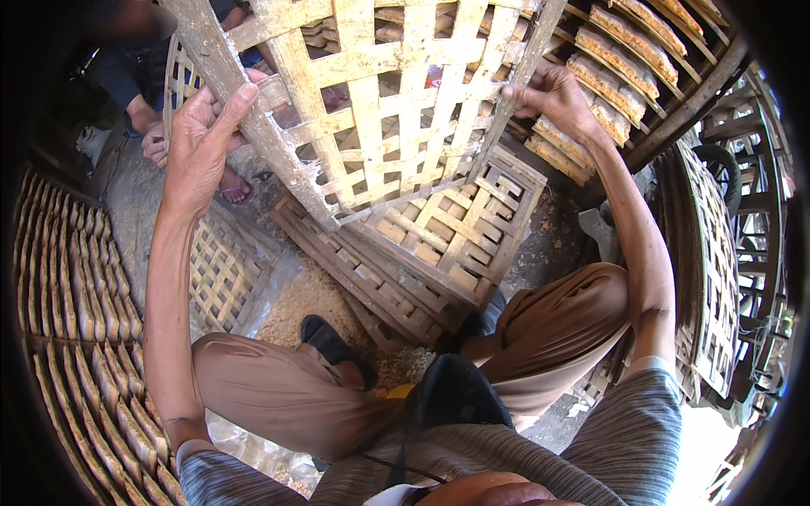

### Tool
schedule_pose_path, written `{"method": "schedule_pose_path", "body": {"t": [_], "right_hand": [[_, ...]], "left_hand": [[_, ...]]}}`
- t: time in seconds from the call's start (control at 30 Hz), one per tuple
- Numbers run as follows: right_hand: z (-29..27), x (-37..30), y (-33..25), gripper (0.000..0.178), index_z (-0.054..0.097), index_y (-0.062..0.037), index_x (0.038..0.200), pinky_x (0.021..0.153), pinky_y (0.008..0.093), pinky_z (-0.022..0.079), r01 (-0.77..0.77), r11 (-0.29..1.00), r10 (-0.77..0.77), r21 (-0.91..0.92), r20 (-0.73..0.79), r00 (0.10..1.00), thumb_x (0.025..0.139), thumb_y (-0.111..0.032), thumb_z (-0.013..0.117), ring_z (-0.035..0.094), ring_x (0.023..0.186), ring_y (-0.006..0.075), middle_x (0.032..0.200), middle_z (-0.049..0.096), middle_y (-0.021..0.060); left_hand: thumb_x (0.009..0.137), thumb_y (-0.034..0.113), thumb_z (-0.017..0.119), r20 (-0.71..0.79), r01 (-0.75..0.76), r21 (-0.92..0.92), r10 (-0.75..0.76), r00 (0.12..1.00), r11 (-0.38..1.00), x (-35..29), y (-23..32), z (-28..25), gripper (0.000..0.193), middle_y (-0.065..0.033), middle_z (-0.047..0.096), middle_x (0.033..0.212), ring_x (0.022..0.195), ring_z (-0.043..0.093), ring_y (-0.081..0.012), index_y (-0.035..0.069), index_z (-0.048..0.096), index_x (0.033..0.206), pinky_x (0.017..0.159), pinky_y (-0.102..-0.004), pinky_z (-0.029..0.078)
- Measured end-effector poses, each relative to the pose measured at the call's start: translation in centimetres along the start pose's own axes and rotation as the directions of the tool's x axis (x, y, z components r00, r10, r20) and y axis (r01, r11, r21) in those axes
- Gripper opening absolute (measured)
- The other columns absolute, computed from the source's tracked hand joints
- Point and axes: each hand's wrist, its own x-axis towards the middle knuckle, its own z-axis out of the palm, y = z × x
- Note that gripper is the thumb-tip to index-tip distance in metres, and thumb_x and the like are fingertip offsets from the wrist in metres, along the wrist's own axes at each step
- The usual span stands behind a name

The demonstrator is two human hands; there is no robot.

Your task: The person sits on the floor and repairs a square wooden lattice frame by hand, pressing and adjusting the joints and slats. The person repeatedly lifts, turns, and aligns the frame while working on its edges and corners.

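Observation:
A woven bamboo lattice tray with a wooden frame [268,131] is tilted up before me, its top cut off by the view's edge. My left hand [201,139] grips its left rail, thumb on the near face. On the opposite rail, the fingers of my right hand [553,99] are closed, fingertips partly behind the wood. Below, the held tray's lower edge sits over a stack of similar lattice trays [460,232]; I cannot tell whether they touch. No slabs lie on the visible near face of the held tray.
Rows of thin brown-edged slabs [76,287] line the left side. More slabs [616,80] rest on slats at upper right. A lattice panel [221,266] lies on the floor. Another person's hand [153,142] shows at upper left. More trays [713,270] lean at right.

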Motion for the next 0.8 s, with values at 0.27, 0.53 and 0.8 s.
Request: {"method": "schedule_pose_path", "body": {"t": [0.27,0.53,0.8], "right_hand": [[1.2,-0.6,-0.7,0.043,0.074,-0.0013,0.122,0.08,0.0392,0.06,0.139,0.982,-0.154,-0.13,-0.118,0.981,0.094,-0.033,0.078,0.074,0.083,0.019,0.098,0.079,0.0147],[1.8,-1.1,-0.3,0.042,0.069,-0.0042,0.108,0.063,0.0475,0.057,-0.016,0.805,-0.04,-0.593,-0.082,0.996,0.089,-0.041,0.075,0.074,0.069,0.0294,0.084,0.074,0.016],[3.0,-2.6,-1.9,0.035,0.07,-0.016,0.117,0.051,0.0331,0.059,0.34,0.452,-0.638,-0.825,-0.033,0.769,0.095,-0.042,0.076,0.073,0.061,0.0196,0.087,0.075,0.0002]], "left_hand": [[0.107,0.03,0.064,0.04,-0.014,-0.014,0.015,0.999,1.0,0.2,-0.5,-0.7,0.036,-0.0098,0.076,0.112,0.103,0.075,-0.0169,0.003,0.066,0.131,0.09,-0.0364,0.064],[0.107,0.031,0.064,-0.025,0.021,-0.003,-0.022,0.999,1.0,0.2,-0.2,0.3,0.037,-0.0081,0.075,0.114,0.105,0.074,-0.0159,0.004,0.065,0.133,0.096,-0.0374,0.061],[0.107,0.032,0.063,0.016,-0.01,0.026,0.009,1.0,1.0,0.4,-0.4,0.0,0.038,-0.009,0.077,0.11,0.103,0.075,-0.0159,0.004,0.065,0.134,0.093,-0.0369,0.063]]}}
